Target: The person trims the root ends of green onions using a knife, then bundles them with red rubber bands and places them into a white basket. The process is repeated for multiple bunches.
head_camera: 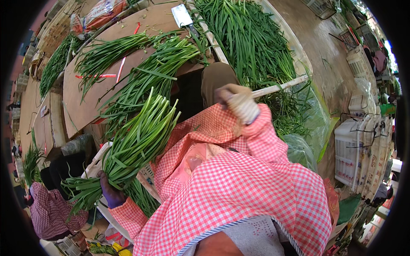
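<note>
My left hand (109, 190), at the lower left, grips a thick bunch of long green leaves, likely garlic chives (137, 137), by its leafy end; the pale stem ends point up and right. My right hand (237, 100) is blurred, partly covered by a whitish glove or wrap, above my lap near the crate's edge; its fingers are unclear. Two looser bundles (157, 70) (112, 54) lie on the brown board. Red tape strips (121, 69) are on the board, partly under the leaves. A cleaver (182, 16) lies at the board's far edge.
A large pile of the same greens (246, 38) fills a pale-rimmed crate (302, 54) at upper right. Clear plastic sheeting (315, 118) hangs beside it. White crates (349, 153) stand at right. A co-worker in a checked top (53, 211) sits at lower left.
</note>
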Demonstrator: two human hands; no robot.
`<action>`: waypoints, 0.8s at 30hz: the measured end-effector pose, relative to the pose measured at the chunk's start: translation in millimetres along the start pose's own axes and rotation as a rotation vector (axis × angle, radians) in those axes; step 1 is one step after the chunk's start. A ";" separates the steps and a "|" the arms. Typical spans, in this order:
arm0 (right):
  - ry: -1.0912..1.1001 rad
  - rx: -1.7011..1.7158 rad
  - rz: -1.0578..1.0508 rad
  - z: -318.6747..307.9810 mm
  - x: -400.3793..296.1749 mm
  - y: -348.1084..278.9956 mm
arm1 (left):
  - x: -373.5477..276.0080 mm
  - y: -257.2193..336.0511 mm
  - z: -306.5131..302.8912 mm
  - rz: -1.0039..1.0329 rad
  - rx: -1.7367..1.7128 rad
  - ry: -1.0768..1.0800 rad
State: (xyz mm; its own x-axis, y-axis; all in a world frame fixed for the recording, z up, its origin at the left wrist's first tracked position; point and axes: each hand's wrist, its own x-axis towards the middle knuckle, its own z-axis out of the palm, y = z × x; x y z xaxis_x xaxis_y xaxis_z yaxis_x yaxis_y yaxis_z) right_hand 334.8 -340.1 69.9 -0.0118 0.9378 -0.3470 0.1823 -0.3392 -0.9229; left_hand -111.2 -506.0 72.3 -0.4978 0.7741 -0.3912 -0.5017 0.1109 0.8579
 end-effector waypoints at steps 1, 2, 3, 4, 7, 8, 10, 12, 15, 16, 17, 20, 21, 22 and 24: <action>0.099 -0.033 0.045 -21.7 -3.4 7.4 | 3.1 -0.5 -6.2 0.005 -0.031 -0.021; 0.209 -0.339 -0.228 -46.2 4.1 49.7 | 10.1 -4.3 -17.4 0.005 -0.063 -0.041; 0.267 -0.298 -0.018 -64.9 0.9 64.7 | 7.8 0.2 -7.6 -0.013 -0.033 -0.054; 0.269 -0.151 0.176 -83.5 -1.8 89.2 | 4.7 4.6 1.6 -0.033 -0.006 -0.064; 0.387 0.000 0.176 -109.8 5.9 187.9 | 3.1 16.4 23.9 -0.057 0.123 -0.092; 0.414 -0.077 0.012 -113.9 18.3 213.2 | 4.2 16.3 21.9 -0.057 0.117 -0.084; 0.489 0.033 0.000 -109.7 36.8 213.4 | 8.0 19.5 19.4 -0.069 0.135 -0.067; 0.521 0.113 0.131 -110.3 30.7 162.3 | 10.9 22.8 30.9 -0.098 0.120 -0.042; 0.598 0.337 0.138 -114.7 35.5 180.5 | 18.1 27.6 31.2 -0.119 0.127 -0.010; 0.620 0.320 0.147 -120.9 38.6 184.2 | 17.7 24.9 35.3 -0.155 0.126 -0.001; 0.672 0.311 0.098 -127.4 38.1 187.0 | 15.9 22.0 39.5 -0.191 0.126 0.009; 0.724 0.351 0.140 -161.7 37.1 195.7 | 15.7 21.4 33.1 -0.197 0.143 -0.001; 0.739 0.336 0.130 -174.2 36.5 198.2 | 14.2 21.8 30.8 -0.183 0.146 -0.010; 0.747 0.299 0.066 -184.1 35.9 198.9 | 13.2 24.0 34.4 -0.170 0.156 -0.019; 0.658 0.038 0.238 -208.9 29.1 188.8 | 11.7 29.7 39.3 -0.102 0.106 -0.020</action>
State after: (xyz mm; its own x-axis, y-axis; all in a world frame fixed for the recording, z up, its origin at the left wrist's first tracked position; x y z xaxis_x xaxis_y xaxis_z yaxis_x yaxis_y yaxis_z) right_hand 574.3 -361.4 -79.6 0.6238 0.6837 -0.3787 0.0715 -0.5324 -0.8435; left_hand -104.1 -469.2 106.2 -0.4333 0.7673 -0.4728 -0.4712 0.2543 0.8446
